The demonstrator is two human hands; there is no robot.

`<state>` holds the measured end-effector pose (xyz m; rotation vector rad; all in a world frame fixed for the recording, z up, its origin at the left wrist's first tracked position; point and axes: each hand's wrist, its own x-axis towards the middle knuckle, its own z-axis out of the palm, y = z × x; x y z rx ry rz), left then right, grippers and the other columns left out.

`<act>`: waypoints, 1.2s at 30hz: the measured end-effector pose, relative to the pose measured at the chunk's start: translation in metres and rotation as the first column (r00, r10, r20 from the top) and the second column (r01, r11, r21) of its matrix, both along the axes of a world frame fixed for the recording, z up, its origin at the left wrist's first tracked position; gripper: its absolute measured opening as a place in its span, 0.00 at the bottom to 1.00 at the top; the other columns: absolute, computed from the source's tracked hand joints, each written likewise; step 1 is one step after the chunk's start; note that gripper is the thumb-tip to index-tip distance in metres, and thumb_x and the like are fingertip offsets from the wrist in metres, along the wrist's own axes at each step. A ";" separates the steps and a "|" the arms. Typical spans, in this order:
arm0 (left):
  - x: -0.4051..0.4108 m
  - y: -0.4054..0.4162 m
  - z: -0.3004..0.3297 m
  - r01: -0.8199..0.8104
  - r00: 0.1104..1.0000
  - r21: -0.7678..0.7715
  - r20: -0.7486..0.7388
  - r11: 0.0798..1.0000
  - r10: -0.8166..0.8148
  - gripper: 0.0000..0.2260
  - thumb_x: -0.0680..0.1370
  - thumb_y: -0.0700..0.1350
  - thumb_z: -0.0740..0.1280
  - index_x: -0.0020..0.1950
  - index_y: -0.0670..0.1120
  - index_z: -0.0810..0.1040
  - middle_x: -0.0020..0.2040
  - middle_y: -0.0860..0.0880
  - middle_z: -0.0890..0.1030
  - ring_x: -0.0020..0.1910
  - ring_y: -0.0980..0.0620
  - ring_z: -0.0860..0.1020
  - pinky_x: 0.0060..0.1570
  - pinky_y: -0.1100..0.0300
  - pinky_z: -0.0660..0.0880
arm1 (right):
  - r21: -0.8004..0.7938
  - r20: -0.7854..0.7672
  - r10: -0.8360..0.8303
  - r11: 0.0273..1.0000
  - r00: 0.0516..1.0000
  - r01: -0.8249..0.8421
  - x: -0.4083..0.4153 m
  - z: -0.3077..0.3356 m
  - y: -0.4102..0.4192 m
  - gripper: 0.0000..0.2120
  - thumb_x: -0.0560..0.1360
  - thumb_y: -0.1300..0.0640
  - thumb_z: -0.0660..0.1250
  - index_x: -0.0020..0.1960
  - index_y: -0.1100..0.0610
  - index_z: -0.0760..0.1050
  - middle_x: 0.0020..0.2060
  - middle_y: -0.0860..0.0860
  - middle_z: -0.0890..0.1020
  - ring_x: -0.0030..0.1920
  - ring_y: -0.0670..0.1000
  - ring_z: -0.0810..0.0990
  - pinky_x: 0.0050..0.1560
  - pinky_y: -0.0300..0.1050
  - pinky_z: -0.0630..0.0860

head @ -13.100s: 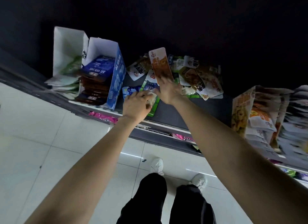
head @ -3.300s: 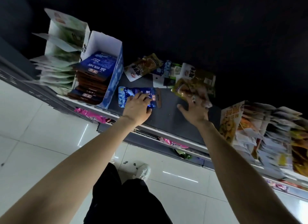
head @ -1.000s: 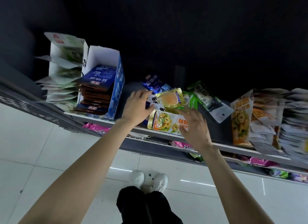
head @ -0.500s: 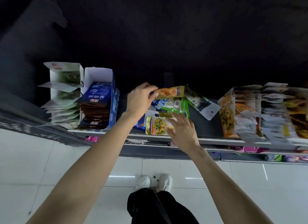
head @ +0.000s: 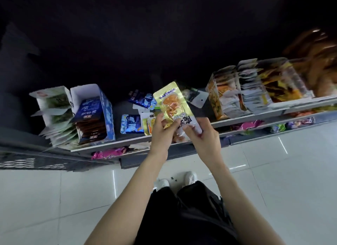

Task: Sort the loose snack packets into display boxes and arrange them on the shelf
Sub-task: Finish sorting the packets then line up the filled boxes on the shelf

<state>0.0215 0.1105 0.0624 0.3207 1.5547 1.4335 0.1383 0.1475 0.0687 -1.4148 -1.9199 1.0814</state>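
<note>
- Two bare hands met at the centre of the frame, both gripping one gold foil snack packet (head: pixel 172 103) with an orange food picture, raised above the front edge of the grey shelf (head: pixel 237 119).
- The left hand (head: pixel 162 133) had its fingers and thumb curled round the packet's lower left edge.
- The right hand (head: pixel 202 137) pinched the packet's white lower right corner, fingers bent over it.
- Behind the packet, toward the middle of the frame, loose packets lay flat on the shelf: a blue foil packet (head: pixel 130 124) near the front, another dark blue packet (head: pixel 141 99) farther back, and a small yellow packet (head: pixel 148 125) just left of the left hand.
- At centre left stood a blue-and-white cardboard display box (head: pixel 107 115), open at the top, filled with a row of dark blue and brown packets (head: pixel 89 118).
- Touching its left side stood a white cardboard display box (head: pixel 49 97) holding pale green packets (head: pixel 60 128).
- In the upper right of the frame a row of orange, white and yellow display boxes (head: pixel 255 87) stood packed with upright packets; the far right end was blurred.
- Pink wrapped packets (head: pixel 109 152) showed on a lower shelf beneath the front edge.
- At the bottom centre, black trousers (head: pixel 182 217) and white shoes (head: pixel 190 177) stood on the glossy white tiled floor (head: pixel 45 199).
</note>
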 end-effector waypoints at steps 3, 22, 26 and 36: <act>0.042 0.020 0.009 0.035 0.999 0.066 0.012 0.997 -0.036 0.08 0.77 0.42 0.67 0.53 0.52 0.73 0.46 0.51 0.79 0.42 0.51 0.79 0.38 0.58 0.77 | -0.132 -0.147 -0.194 0.976 0.970 0.175 0.023 0.002 0.015 0.09 0.72 0.53 0.72 0.45 0.59 0.77 0.33 0.46 0.81 0.31 0.42 0.77 0.33 0.41 0.74; 0.136 0.243 -0.014 0.191 -0.308 -0.514 -0.840 0.836 -0.447 0.24 0.77 0.51 0.63 0.72 0.46 0.66 0.71 0.48 0.68 0.70 0.47 0.64 0.66 0.50 0.62 | 0.681 0.087 -0.001 0.730 0.996 -0.059 0.190 0.032 0.288 0.09 0.77 0.63 0.63 0.51 0.58 0.81 0.46 0.52 0.81 0.44 0.54 0.77 0.42 0.40 0.71; 0.147 0.248 -0.018 0.122 -0.319 -0.549 -0.811 0.827 -0.491 0.20 0.78 0.50 0.61 0.68 0.45 0.71 0.68 0.49 0.71 0.67 0.47 0.66 0.62 0.50 0.64 | 0.651 0.407 0.050 0.684 0.912 -0.329 0.173 0.023 0.318 0.10 0.74 0.66 0.65 0.51 0.56 0.82 0.45 0.54 0.82 0.45 0.58 0.78 0.43 0.49 0.75; 0.151 0.245 -0.018 0.130 -0.258 -0.567 -0.812 0.814 -0.524 0.20 0.79 0.50 0.59 0.69 0.46 0.70 0.68 0.51 0.72 0.66 0.48 0.66 0.62 0.51 0.62 | 0.575 0.731 0.052 0.489 0.680 -0.656 0.121 0.020 0.334 0.14 0.58 0.58 0.80 0.39 0.48 0.82 0.23 0.47 0.77 0.23 0.49 0.77 0.24 0.35 0.69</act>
